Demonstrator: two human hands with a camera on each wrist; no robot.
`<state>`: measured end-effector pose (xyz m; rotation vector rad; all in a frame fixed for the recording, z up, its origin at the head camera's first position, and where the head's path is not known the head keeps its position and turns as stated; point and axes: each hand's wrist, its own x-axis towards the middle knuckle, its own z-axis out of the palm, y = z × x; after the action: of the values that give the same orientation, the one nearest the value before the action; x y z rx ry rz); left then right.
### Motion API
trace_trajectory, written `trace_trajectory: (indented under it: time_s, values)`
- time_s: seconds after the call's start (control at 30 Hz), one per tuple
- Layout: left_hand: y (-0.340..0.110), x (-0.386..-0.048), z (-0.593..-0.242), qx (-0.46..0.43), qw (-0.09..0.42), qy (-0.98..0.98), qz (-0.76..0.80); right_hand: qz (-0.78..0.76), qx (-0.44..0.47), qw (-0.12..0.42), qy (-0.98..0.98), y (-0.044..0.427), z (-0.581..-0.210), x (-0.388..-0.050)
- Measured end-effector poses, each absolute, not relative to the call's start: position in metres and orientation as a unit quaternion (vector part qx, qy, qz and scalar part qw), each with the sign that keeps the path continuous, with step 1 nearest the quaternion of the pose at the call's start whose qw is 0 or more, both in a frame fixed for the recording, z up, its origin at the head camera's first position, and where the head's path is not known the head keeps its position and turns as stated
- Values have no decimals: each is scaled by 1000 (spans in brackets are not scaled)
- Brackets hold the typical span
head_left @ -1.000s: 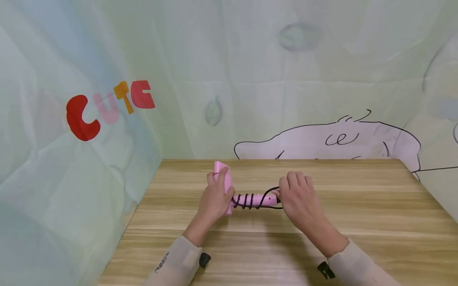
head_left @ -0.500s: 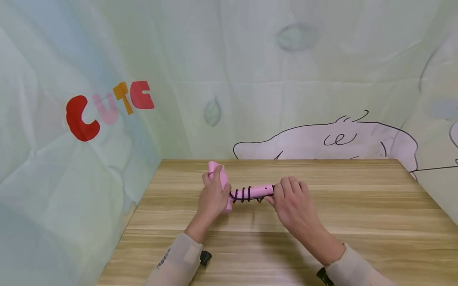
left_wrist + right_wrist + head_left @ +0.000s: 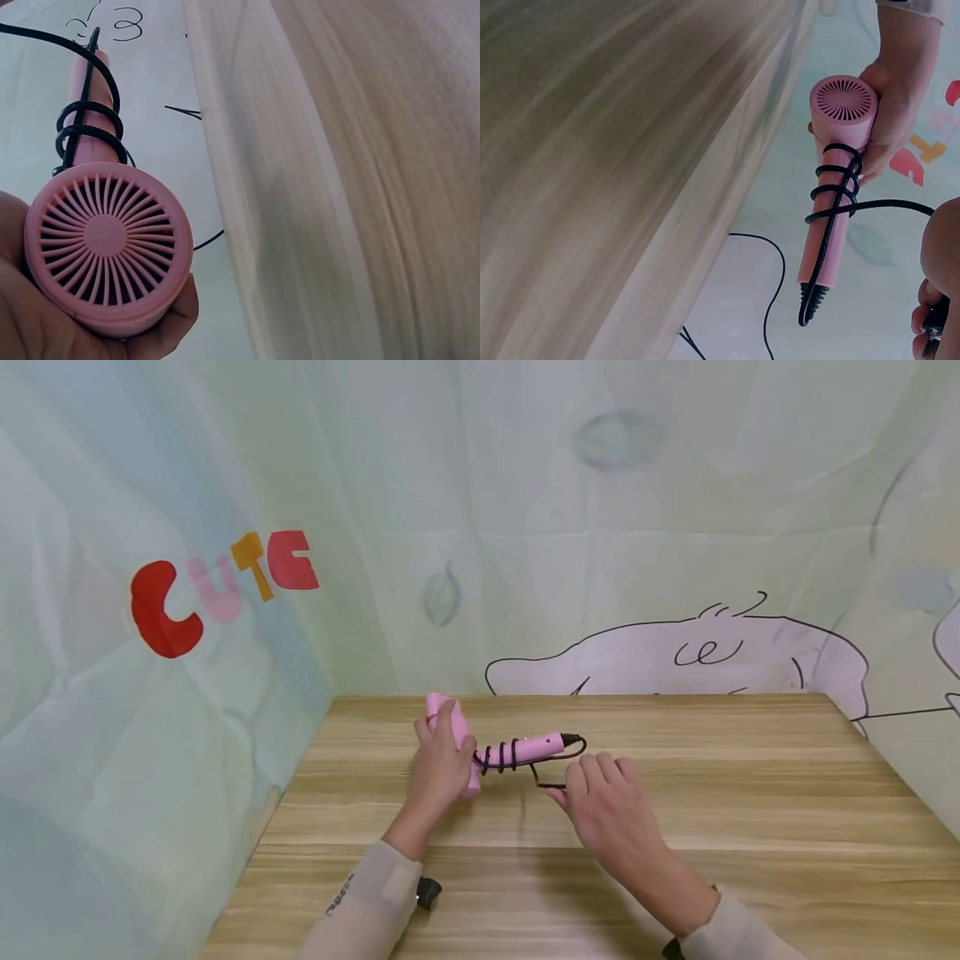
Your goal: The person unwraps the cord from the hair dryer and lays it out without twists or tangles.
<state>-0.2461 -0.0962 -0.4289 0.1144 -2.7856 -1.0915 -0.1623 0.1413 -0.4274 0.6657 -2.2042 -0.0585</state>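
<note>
A pink hair dryer (image 3: 534,747) is held above the wooden table, its handle pointing right. My left hand (image 3: 441,768) grips the dryer's head, and the slotted round back (image 3: 105,236) faces the left wrist camera. A black cord (image 3: 836,184) leaves the handle's end, doubles back and winds round the handle in several turns. From the turns, a loose stretch of cord runs to my right hand (image 3: 611,806), whose curled fingers hold it by the black plug (image 3: 934,322). The plug is partly hidden by the fingers in the right wrist view.
The wood-grain table (image 3: 750,827) lies beneath both hands. A printed cloth backdrop (image 3: 390,527) hangs behind it and along its left side, with coloured letters and a line-drawn animal.
My right hand has moved from the handle's end down and toward me, drawing the cord with it. The handle has tilted upward at its right end, and the dryer has shifted slightly left.
</note>
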Motion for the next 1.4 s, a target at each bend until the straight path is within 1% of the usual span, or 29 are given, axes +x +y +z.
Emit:
trace_trajectory:
  time_s: [0.13, 0.33, 0.73, 0.93, 1.17, 1.4]
  values:
    - [-98, -249, -428, 44, 75, -926, -368, -23, 274, 406, -871, 138, -431, -160]
    - [-101, -251, -426, 46, 83, -921, -379, -39, 278, 388, -878, 135, -438, -156]
    - [-110, -258, -415, 28, 119, -896, -428, -12, 278, 372, -885, 143, -447, -165]
    - [-111, -258, -409, 21, 136, -875, -465, -34, 278, 348, -895, 147, -452, -169]
    - [-112, -257, -405, 5, 135, -852, -506, -55, 267, 329, -904, 152, -455, -176]
    - [-113, -253, -405, -7, 137, -839, -527, -64, 264, 289, -918, 155, -459, -180]
